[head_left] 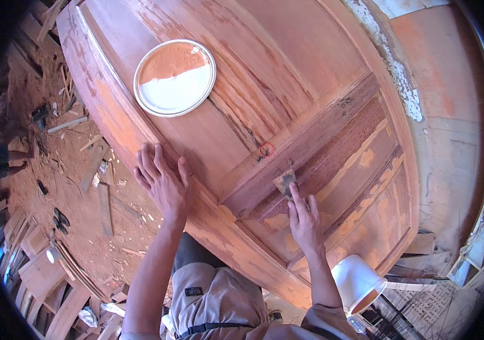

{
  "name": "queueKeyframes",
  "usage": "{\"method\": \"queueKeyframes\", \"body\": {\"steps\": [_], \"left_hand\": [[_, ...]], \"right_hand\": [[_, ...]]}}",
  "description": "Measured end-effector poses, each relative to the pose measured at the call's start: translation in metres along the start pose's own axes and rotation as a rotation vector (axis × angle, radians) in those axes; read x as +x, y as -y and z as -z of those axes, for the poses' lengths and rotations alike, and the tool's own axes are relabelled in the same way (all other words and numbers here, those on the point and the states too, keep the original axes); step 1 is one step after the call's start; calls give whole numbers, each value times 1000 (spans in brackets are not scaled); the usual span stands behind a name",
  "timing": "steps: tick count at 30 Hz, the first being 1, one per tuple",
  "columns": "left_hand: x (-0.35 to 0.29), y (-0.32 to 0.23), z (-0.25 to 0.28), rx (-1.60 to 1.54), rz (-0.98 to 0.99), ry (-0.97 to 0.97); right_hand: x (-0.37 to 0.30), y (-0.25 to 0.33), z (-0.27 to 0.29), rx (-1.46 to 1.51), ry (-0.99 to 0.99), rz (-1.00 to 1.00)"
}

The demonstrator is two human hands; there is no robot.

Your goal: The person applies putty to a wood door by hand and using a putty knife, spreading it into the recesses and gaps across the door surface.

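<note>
A large panelled wooden door (242, 34) lies in front of me, with patches of orange-brown filler smeared along its edges and grooves. My left hand (165, 181) rests on the door's left edge, fingers stretched out, holding nothing. Between the fingers of my right hand (305, 221) is a small putty knife (284, 182) with a stained, squarish blade. The blade is on or just over the dark rough cross rail, and I cannot tell if it touches. A round white lid (175, 101), partly covered with orange-brown filler, lies on the door's upper left.
A white bucket (355, 277) with orange-brown material inside stands beside the door at the lower right. Wood offcuts (105, 207) and scraps litter the dirt floor on the left, with stacked boards (43, 272) at the lower left. A pale reddish curved surface (451, 147) lies right of the door.
</note>
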State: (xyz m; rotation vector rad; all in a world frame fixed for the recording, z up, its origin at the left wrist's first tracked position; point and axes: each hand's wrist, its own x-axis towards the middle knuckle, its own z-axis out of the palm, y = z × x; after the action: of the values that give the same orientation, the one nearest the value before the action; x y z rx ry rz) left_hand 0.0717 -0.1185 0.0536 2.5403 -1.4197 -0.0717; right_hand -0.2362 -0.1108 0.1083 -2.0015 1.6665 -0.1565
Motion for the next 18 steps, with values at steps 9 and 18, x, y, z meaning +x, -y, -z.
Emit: {"method": "queueKeyframes", "body": {"steps": [9, 18], "left_hand": [[2, -4, 4, -3, 4, 20], [3, -4, 3, -51, 23, 31]], "right_hand": [[12, 1, 2, -55, 80, 8], [52, 18, 71, -338, 320, 275]]}}
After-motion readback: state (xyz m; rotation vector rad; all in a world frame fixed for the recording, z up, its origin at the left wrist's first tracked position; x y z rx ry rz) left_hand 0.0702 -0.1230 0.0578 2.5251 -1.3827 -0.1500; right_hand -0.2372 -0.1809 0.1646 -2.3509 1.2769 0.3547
